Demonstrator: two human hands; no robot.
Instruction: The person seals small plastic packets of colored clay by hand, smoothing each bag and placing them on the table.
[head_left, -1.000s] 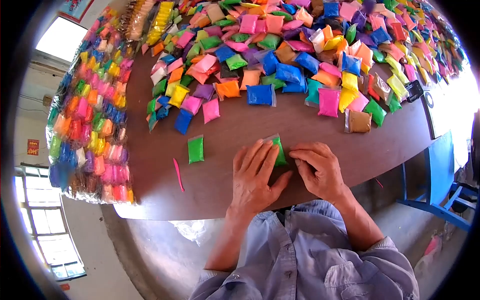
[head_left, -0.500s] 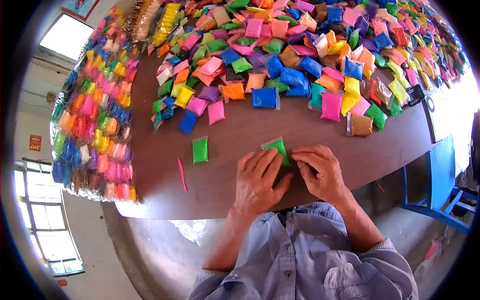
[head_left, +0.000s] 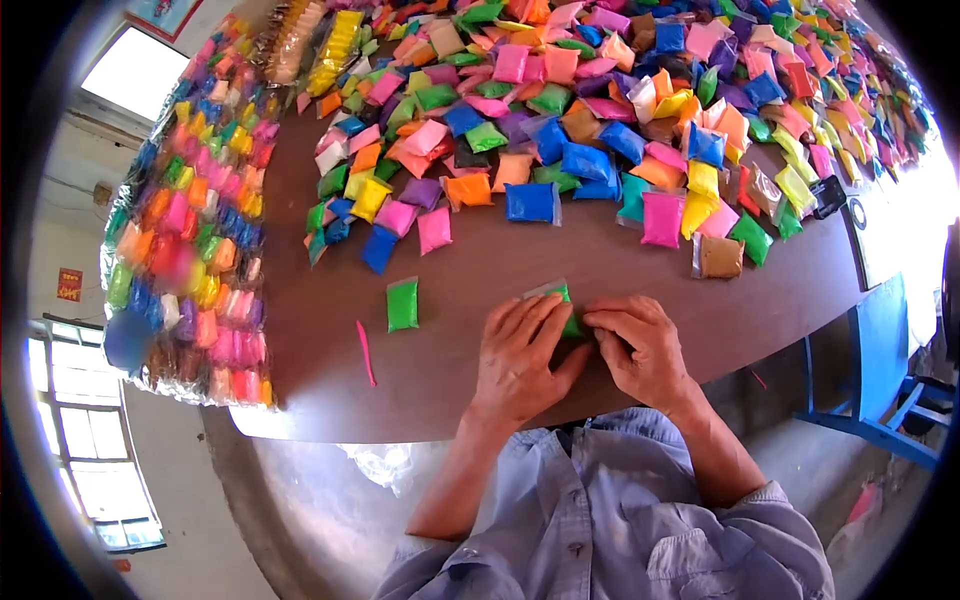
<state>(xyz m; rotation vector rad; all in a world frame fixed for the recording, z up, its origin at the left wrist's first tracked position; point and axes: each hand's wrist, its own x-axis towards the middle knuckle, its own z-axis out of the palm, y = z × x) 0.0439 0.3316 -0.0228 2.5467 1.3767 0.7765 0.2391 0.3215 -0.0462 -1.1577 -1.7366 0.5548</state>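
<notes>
A small clear bag of green clay-like material (head_left: 570, 312) lies on the table, largely covered by my hands. My left hand (head_left: 522, 352) holds it down from the left, its fingers over the bag and its thumb at the lower edge. On the other side my right hand (head_left: 642, 348) has curled fingers and thumb gripping the bag's right edge. Another green bag (head_left: 402, 304) lies flat to the left, touched by neither hand. Near it is a thin pink stick-like tool (head_left: 366, 354).
A large heap of bags in many colours (head_left: 560, 120) covers the back of the brown table (head_left: 480, 262). Strips of packed bags (head_left: 190, 250) hang over the left edge. A blue chair (head_left: 880, 350) stands at the right, and a black object (head_left: 828, 197) sits near the right edge.
My left hand has shifted slightly and covers more of the green bag. My right hand stays at the bag's right edge. The view has moved a little.
</notes>
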